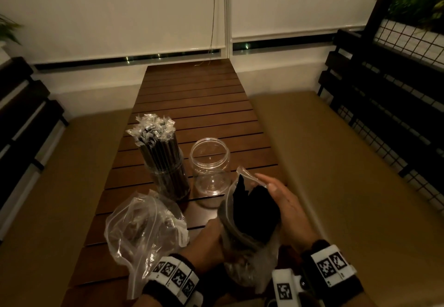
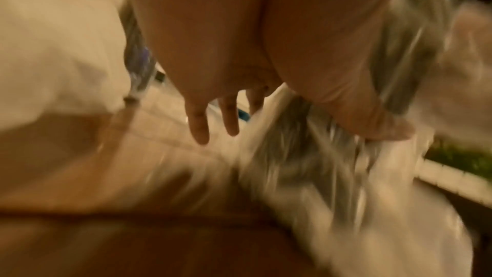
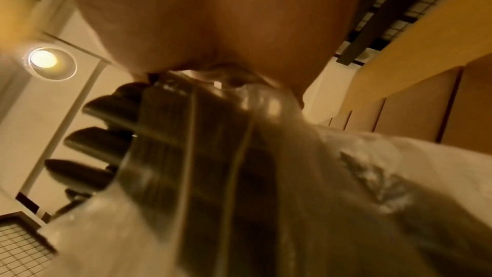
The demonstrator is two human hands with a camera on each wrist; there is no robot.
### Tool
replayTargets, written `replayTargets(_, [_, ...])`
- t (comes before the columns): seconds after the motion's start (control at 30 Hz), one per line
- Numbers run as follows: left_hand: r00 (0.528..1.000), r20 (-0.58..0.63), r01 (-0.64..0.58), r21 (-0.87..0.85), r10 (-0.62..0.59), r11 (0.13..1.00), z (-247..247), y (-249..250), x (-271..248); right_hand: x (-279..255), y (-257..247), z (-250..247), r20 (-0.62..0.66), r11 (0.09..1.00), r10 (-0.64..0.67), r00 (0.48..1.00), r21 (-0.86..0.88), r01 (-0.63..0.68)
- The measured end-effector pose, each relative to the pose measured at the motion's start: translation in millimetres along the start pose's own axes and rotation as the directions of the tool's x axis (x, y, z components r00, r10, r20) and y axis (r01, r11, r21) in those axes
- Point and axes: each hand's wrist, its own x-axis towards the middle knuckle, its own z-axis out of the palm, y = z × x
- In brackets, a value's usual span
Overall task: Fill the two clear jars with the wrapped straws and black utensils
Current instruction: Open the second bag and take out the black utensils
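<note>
Left hand grips the bag of black utensils low; right hand, fingers straight, steadies its mouth. Best tip it squarely over the empty jar, mid-tabletop.

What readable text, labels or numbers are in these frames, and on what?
No text can be read.
White label on the empty plastic bag: has print, too small and dim to read.
Left wristband: square black-and-white marker codes with tiny characters under them, not legible.
Right wristband: the same, not legible.
Both wrist views: blurred, no text visible.
</note>
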Motion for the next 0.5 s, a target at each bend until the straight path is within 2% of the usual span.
replayTargets(0.07, [0.999,-0.026,-0.034,-0.215,0.029,0.976,-10.8,13.2,-9.2,3.8,1.6,0.9,-0.012,0.999,-0.027,1.000,-0.026,0.027])
replayTargets(0.13, [0.997,-0.041,-0.075,-0.423,0.063,0.903,-15.9,18.6,-21.6,6.6,-0.1,2.9,-0.046,1.000,-0.023,0.999,-0.014,0.022])
replayTargets(0.2, [0.990,-0.074,-0.141,-0.529,0.120,0.837,-13.2,25.8,-25.3,7.8,0.9,4.6,-0.066,1.000,0.000,0.998,0.001,0.000])
replayTargets(0.27, [0.988,-0.094,-0.156,-0.579,0.125,0.801,-1.6,28.0,-22.9,8.8,4.9,9.5,-0.072,0.996,0.054,0.996,0.070,-0.049])
replayTargets(0.37, [0.985,-0.160,-0.141,-0.537,0.064,0.832,12.6,27.1,-19.5,9.8,19.1,15.9,-0.083,0.928,0.255,0.963,0.302,-0.220])
replayTargets(0.5, [0.982,-0.187,-0.108,-0.461,0.023,0.881,20.2,18.5,-17.3,11.3,24.8,16.3,-0.085,0.867,0.315,0.945,0.431,-0.250])
